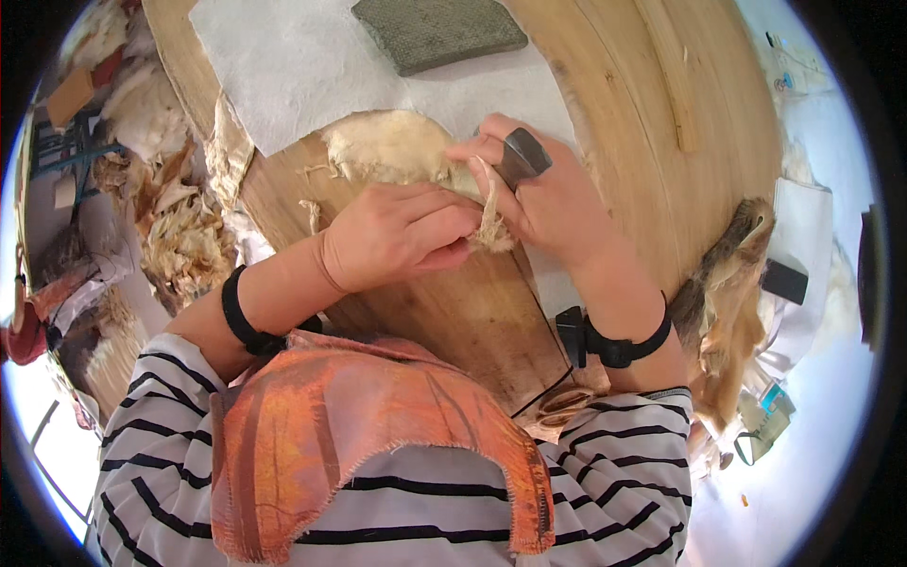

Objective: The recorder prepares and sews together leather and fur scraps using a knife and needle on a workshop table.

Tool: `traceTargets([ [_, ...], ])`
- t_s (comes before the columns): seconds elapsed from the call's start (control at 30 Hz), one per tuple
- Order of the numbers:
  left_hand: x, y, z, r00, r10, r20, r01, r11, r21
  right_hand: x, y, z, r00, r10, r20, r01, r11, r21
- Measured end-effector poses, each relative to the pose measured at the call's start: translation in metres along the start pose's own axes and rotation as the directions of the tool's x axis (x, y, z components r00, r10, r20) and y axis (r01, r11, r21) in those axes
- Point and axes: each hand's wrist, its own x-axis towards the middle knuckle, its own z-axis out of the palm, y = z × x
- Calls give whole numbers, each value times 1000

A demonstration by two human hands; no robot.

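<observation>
A pale cream piece of fur or hide [378, 146] lies in front of me, its narrow frayed end bunched between my hands. My left hand [402, 234] has its fingers curled closed on that end. My right hand [539, 194], just right of it, pinches the same hide, with a dark, flat tool [526, 156], perhaps a blade, held across its fingers; the tool's exact kind is unclear.
A grey-green textured slab [436, 36] rests on white sheets [255, 66] at the back of the wooden table [680, 180]. Heaped hide scraps [179, 236] fill the left side. A brown fur [732, 312] and a dark block [784, 281] are at right.
</observation>
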Motion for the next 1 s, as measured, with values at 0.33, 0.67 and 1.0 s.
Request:
traceTargets([
  [0.33,4,4,-30,998,54,-39,-56,997,-48,27,3,4,985,138,104,-122,982,-146],
  [0.67,-19,-76,-149,966,-192,176,164,973,161,52,-63,-35,869,474,-142,-458,879,137],
  [1.0,-31,-125,-162,951,-59,305,2,983,186,126,-69,12,953,203,-225,-292,809,-510],
])
